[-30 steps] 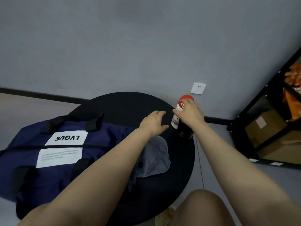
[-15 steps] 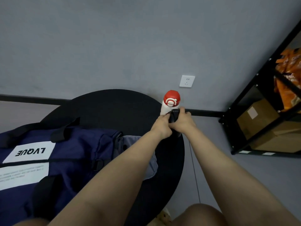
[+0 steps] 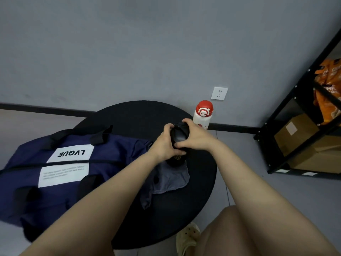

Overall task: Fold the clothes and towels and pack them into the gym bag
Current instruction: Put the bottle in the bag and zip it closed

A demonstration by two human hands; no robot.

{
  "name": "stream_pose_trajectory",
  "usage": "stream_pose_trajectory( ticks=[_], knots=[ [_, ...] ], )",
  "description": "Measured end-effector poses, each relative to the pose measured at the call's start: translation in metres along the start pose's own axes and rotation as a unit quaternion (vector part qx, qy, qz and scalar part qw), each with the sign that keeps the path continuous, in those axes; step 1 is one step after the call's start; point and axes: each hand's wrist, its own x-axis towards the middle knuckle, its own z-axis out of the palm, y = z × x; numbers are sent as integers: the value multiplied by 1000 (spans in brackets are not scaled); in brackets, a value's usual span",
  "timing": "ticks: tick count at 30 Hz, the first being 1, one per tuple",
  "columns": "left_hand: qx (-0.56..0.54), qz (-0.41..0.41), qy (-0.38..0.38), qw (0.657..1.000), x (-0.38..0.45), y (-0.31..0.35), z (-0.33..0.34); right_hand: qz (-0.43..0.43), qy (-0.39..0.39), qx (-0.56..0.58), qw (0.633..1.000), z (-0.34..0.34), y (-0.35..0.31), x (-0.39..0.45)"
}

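Lifted now, black garment [image 3: 178, 137] gripped between both hands [image 3: 181, 143].

We count one navy gym bag [image 3: 60, 163], one round black table [image 3: 132, 115], one grey cloth [image 3: 173, 179], one black cap [image 3: 178, 137], one red-capped white bottle [image 3: 202, 115], two hands, left [image 3: 163, 143] and right [image 3: 195, 137], one wall socket [image 3: 219, 93], one black shelf rack [image 3: 287, 111], and two cardboard boxes [image 3: 293, 132].
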Motion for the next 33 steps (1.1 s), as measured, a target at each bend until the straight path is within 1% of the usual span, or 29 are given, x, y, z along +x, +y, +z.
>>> stream_pose_trajectory(
  ticks=[3, 6, 8, 10, 11, 12, 13, 14, 15, 16, 17, 18, 20, 22, 24, 30, 33],
  knots=[
    [3, -5, 14, 1000, -15, -16, -16, -37, -8, 11, 999, 14, -17, -7],
    [-8, -10, 66, 998, -30, -27, -23, -35, 13, 32, 999, 32, -29, -13],
    [-21, -10, 93, 995, -40, -34, -21, -29, 15, 10, 999, 40, -34, -13],
    [-13, -22, 96, 995, -47, -42, -19, -35, 6, -18, 999, 47, -36, -11],
    [36, -30, 93, 995, -51, -45, -19, -38, 4, -24, 999, 49, -36, -10],
    [136, -36, 90, 986, -54, -49, -21, -39, 4, -26, 999, 50, -34, -9],
    [263, -39, 86, 960, -57, -54, -23, -38, 7, -27, 999, 50, -32, -8],
    [377, -40, 77, 922, -61, -58, -25, -34, 11, -24, 999, 49, -29, -7],
    [453, -49, 62, 888, -65, -63, -26, -30, 14, -19, 999, 47, -26, -5],
    [492, -63, 43, 867, -68, -67, -26, -28, 17, -13, 999, 46, -24, -4],
    [512, -78, 24, 855, -71, -71, -23, -27, 17, -8, 999, 45, -22, -3],
    [528, -85, 9, 845, -72, -74, -21, -27, 17, -3, 999, 45, -21, -1],
    [554, -73, 3, 829, -72, -77, -19, -29, 16, 10, 999, 47, -20, 1],
    [548, -58, 26, 834, -69, -74, -26, -37, 19, 29, 999, 51, -22, 2],
    [514, -61, 57, 854, -67, -69, -39, -46, 19, 46, 998, 53, -23, 2],
    [363, -91, 137, 917, -72, -62, -81, -72, 41, 78, 994, 59, -30, 0],
    [296, -82, 171, 936, -77, -58, -92, -77, 51, 106, 990, 63, -38, 1]
  ],
)
